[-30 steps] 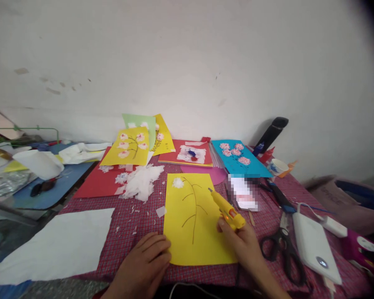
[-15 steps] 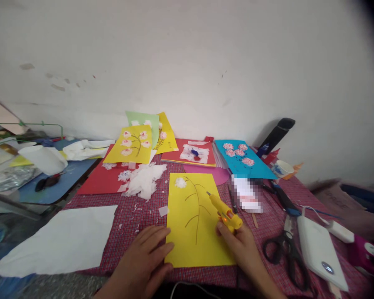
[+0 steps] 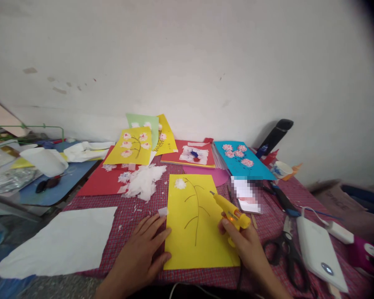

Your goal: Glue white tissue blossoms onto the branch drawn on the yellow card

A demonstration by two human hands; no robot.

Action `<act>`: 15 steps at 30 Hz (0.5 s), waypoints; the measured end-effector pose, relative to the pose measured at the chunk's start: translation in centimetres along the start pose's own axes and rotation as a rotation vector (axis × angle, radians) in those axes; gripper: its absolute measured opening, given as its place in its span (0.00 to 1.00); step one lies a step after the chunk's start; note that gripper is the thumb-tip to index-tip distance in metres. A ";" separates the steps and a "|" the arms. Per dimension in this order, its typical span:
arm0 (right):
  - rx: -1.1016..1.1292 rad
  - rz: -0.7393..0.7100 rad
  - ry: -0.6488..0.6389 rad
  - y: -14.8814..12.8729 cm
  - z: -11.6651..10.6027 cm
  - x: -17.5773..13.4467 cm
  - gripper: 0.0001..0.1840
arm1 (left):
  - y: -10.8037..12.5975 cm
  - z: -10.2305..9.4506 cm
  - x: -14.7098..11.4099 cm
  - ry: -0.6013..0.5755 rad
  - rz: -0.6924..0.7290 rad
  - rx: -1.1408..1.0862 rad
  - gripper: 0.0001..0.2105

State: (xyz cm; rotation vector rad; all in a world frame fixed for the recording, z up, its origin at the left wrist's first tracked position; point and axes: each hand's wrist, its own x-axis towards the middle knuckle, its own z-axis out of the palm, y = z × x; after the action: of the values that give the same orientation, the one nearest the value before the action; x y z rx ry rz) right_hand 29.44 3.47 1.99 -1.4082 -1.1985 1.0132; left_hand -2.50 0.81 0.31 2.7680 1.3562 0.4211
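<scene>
A yellow sheet of paper [image 3: 187, 249] lies in front of me, bearing a drawn brown branch with several twigs. One white tissue flower [image 3: 180, 183] sits at the sheet's upper left. My right hand [image 3: 241, 238] grips a yellow hot glue gun [image 3: 229, 206] over the sheet's right side, its nozzle pointing up and left, with an orange light glowing on its body. My left hand [image 3: 145, 249] rests flat at the sheet's left edge, fingers spread, holding nothing. A small white paper piece [image 3: 162, 211] lies by its fingertips.
Torn white tissue [image 3: 145, 182] is heaped behind my left hand. Finished flower cards [image 3: 129, 145] and a blue card [image 3: 237, 164] stand farther back. To the right are black scissors [image 3: 288, 253], a white power bank [image 3: 321, 253] and a phone [image 3: 249, 201]. A large white sheet [image 3: 62, 241] lies left.
My right hand has moved the glue gun slightly to the right, away from the branch. My left hand has shifted a little left and up, its fingertips nearer the small paper piece.
</scene>
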 end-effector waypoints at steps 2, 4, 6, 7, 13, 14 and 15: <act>0.023 0.017 0.035 -0.8 -0.1 0.1 0.22 | 0.0 0.0 0.0 -0.013 -0.003 -0.011 0.26; 0.040 0.048 0.053 -1.1 -0.3 0.1 0.26 | 0.0 0.0 -0.1 -0.017 -0.010 -0.020 0.26; 0.039 0.079 0.046 -1.2 -0.6 0.1 0.29 | -0.1 0.1 -0.1 -0.019 -0.018 -0.029 0.26; 0.032 0.091 0.035 -1.2 -0.7 0.0 0.29 | -0.1 0.2 -0.1 -0.020 -0.022 -0.033 0.26; -0.040 0.064 -0.039 -0.6 -0.9 -0.3 0.25 | -0.1 0.2 -0.1 -0.039 -0.043 -0.073 0.25; -0.047 0.063 -0.049 -0.5 -0.8 -0.3 0.25 | -0.1 0.2 -0.1 -0.042 -0.049 -0.080 0.25; -0.054 0.069 -0.059 -0.4 -0.8 -0.3 0.24 | -0.1 0.1 -0.1 -0.042 -0.055 -0.086 0.25</act>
State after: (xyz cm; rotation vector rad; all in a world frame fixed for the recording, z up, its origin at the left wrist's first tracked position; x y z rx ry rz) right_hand 30.05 3.03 2.55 -1.4789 -1.2358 1.0838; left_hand -2.57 0.81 0.14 2.6489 1.3677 0.4057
